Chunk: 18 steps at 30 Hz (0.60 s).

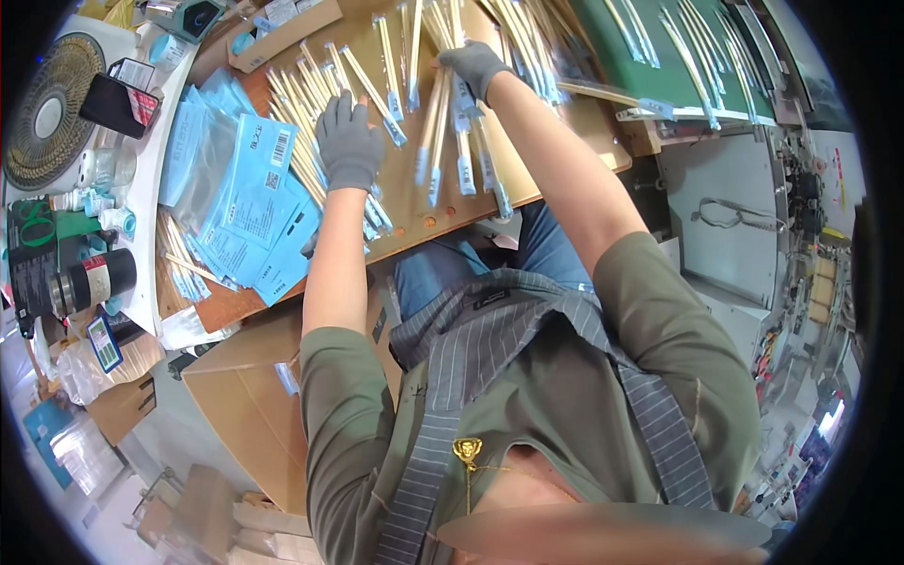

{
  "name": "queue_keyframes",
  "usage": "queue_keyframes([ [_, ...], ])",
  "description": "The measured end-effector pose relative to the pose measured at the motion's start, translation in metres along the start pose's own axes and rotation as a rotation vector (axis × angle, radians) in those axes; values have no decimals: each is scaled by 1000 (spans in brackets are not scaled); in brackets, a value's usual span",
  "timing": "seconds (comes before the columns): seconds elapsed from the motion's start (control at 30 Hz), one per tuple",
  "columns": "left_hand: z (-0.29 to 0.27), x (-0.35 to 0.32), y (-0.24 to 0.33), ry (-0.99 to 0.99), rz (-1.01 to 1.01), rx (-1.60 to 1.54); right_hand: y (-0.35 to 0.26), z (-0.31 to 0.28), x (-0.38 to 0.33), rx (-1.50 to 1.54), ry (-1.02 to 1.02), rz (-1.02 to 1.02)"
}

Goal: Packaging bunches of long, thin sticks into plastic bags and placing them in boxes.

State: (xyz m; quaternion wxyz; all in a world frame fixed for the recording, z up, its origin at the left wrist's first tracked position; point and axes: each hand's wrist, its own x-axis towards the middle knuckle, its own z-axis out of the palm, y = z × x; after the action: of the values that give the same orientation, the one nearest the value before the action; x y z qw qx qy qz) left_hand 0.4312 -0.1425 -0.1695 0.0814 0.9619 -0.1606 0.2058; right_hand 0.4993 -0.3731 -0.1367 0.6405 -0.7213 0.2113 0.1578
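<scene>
Both my hands wear grey gloves. My left hand [350, 143] lies with fingers stretched out on a pile of wrapped chopsticks [299, 104], pale wooden sticks in clear wrappers with blue ends. My right hand [474, 69] is farther out, its fingers curled round some wrapped chopsticks [459, 104] among a loose spread on the brown tabletop [556, 151]; its fingertips are partly hidden. Separate wrapped chopsticks [386, 68] lie between my hands. Beside my left forearm, flat blue and clear plastic bags [247, 198] overlap in a stack.
More wrapped chopsticks [692, 61] lie on a green surface [612, 89] at the far right. An open cardboard box [287, 36] stands at the back left. On the white table [141, 254] to the left are a fan [52, 113], a phone [120, 102] and a dark flask [94, 281].
</scene>
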Motion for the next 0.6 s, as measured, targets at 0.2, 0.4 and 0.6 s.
queue_keyframes([
  [0.2,-3,-3,-6,-11,-20,4,-8,7,-8,-151,209,-164],
  [0.4,-4,3,-2,-32,-37,-55,-13,4,10,-92,199,-128],
  [0.6,-21,15,10,43,-15,-36,-21,3,18,66,82,-122],
])
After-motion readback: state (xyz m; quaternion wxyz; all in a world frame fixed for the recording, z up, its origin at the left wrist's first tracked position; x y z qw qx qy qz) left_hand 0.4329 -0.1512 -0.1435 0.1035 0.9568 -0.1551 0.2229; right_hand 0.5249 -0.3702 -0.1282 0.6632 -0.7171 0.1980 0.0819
